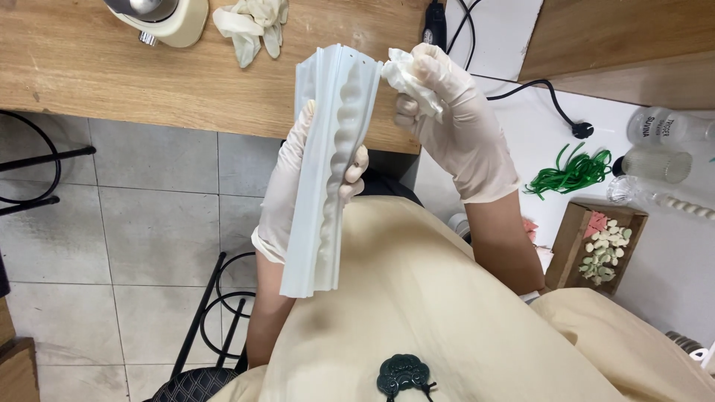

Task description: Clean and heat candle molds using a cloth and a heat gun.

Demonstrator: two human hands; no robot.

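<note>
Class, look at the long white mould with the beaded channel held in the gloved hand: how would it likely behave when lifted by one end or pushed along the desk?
The white mould probably stays stiff: it holds straight though the left hand grips only its middle. It seems light, one hand carrying it. Its flat outer flanges suggest sliding rather than rolling, and its glossy surface may be slippery against gloves.

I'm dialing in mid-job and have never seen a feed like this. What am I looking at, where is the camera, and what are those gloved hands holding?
There is one picture, from a camera worn on the person's head, looking down at their own lap and hands. Both hands wear pale gloves. The left hand grips a long white mold with a beaded groove, held upright. The right hand presses a crumpled white wipe against the mold's top edge. On the wooden table lie a spare pair of gloves and a cream-coloured appliance. To the right sit a cardboard box of small pieces, green cords and clear bottles.
</note>
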